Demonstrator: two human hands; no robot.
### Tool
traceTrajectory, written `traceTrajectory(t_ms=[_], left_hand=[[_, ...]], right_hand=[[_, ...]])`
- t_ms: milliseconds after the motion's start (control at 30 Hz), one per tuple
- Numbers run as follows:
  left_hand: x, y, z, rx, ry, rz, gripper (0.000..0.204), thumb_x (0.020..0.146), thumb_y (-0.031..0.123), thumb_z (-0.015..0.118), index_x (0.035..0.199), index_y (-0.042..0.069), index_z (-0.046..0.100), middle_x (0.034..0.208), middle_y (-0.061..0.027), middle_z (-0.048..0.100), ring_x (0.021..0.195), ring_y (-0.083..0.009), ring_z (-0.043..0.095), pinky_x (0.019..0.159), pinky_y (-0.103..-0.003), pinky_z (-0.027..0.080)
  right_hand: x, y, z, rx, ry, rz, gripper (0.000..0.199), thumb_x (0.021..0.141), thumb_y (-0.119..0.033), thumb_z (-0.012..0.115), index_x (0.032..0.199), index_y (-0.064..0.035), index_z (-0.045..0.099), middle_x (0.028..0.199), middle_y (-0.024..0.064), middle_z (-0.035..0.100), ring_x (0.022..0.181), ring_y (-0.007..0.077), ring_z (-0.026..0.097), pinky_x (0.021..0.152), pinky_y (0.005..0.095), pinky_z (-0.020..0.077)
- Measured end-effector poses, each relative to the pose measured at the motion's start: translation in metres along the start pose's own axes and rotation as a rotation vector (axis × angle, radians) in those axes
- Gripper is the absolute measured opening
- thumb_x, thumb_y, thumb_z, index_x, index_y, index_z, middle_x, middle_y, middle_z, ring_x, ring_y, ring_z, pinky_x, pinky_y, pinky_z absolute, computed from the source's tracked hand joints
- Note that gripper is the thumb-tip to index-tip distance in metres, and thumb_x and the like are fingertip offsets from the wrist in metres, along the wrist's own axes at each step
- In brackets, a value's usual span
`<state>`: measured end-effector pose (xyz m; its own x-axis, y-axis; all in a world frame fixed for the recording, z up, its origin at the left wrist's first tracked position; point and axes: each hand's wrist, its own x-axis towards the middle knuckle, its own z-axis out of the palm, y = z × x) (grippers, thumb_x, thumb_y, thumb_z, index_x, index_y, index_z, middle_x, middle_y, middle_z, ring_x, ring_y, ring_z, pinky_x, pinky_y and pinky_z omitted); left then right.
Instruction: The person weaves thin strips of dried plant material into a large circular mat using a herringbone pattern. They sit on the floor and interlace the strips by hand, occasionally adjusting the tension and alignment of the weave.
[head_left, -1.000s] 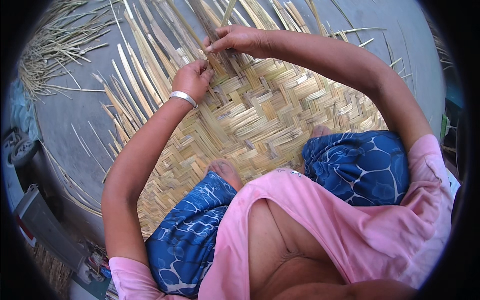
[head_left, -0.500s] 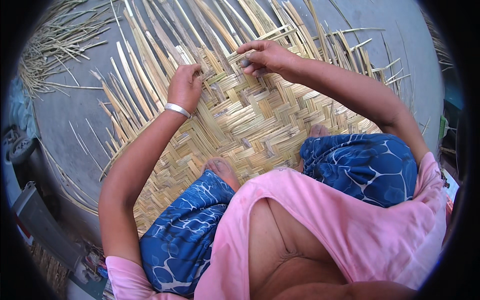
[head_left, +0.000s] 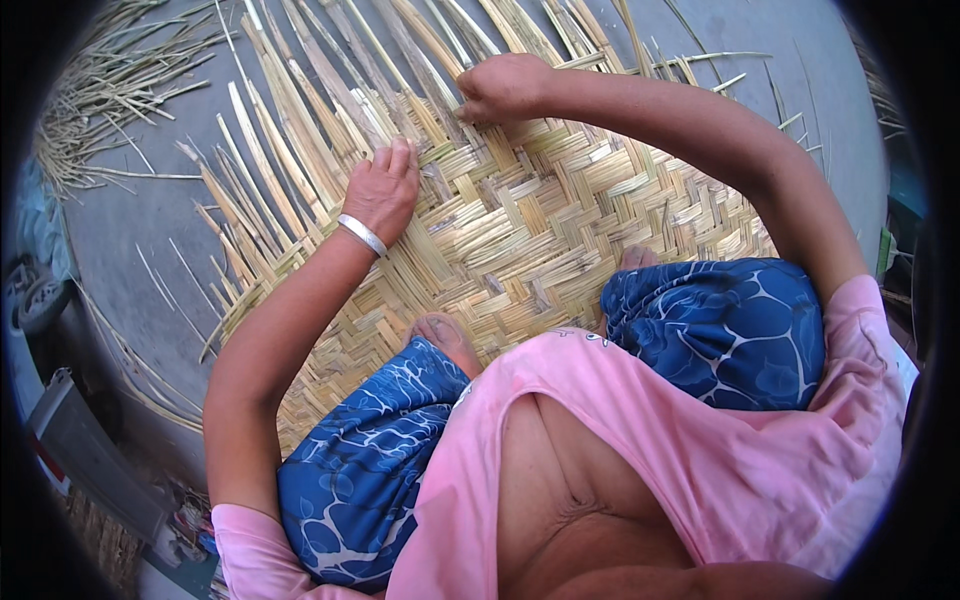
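Observation:
A wide mat of flat reed strips (head_left: 530, 235), woven in a zigzag pattern, lies under my feet. Its far edge is unwoven, with long loose reed strips (head_left: 290, 130) fanning away from me. My left hand (head_left: 383, 190), with a silver bangle at the wrist, lies on the weave near that edge, fingers stretched out over the strips. To its right, my right hand (head_left: 508, 88) is curled closed at the base of the loose strips, seemingly round a reed strip; its fingertips are partly hidden.
A heap of thin stalks (head_left: 130, 85) lies on the grey floor (head_left: 125, 235) at the far left. My bare left foot (head_left: 445, 335) and right foot (head_left: 637, 258) rest on the mat. A grey panel-like object (head_left: 95, 455) and a small wheel (head_left: 42, 300) stand at the left.
My right hand has shifted left and turned over, its fingers now curled down onto the strips. My left hand has flattened, its fingers reaching forward over the weave.

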<state>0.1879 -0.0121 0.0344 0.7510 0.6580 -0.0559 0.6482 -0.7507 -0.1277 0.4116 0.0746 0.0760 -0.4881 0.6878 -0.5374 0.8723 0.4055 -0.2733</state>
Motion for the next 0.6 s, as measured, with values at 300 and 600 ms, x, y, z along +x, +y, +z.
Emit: traceTrajectory(t_ms=[300, 600], left_hand=[[-0.001, 0.004, 0.001, -0.078, 0.026, -0.034, 0.042, 0.079, 0.013, 0.049, 0.118, -0.001, 0.051, 0.109, -0.0118, 0.050, 0.094, -0.0218, 0.050, 0.070, -0.031, 0.043], [0.002, 0.013, 0.002, -0.753, 0.160, -0.804, 0.035, 0.068, 0.018, 0.073, 0.094, 0.007, 0.054, 0.093, -0.0097, 0.050, 0.089, -0.0268, 0.049, 0.081, -0.036, 0.041]], right_hand=[[-0.007, -0.002, 0.013, 0.120, -0.077, 0.023, 0.026, 0.080, -0.036, 0.060, 0.090, -0.0118, 0.065, 0.090, 0.0099, 0.065, 0.088, 0.0290, 0.061, 0.075, 0.0399, 0.0489], [0.003, 0.009, 0.019, 0.204, -0.057, -0.032, 0.028, 0.081, -0.037, 0.059, 0.080, -0.0081, 0.060, 0.073, 0.0091, 0.062, 0.072, 0.0284, 0.061, 0.064, 0.0393, 0.0470]])
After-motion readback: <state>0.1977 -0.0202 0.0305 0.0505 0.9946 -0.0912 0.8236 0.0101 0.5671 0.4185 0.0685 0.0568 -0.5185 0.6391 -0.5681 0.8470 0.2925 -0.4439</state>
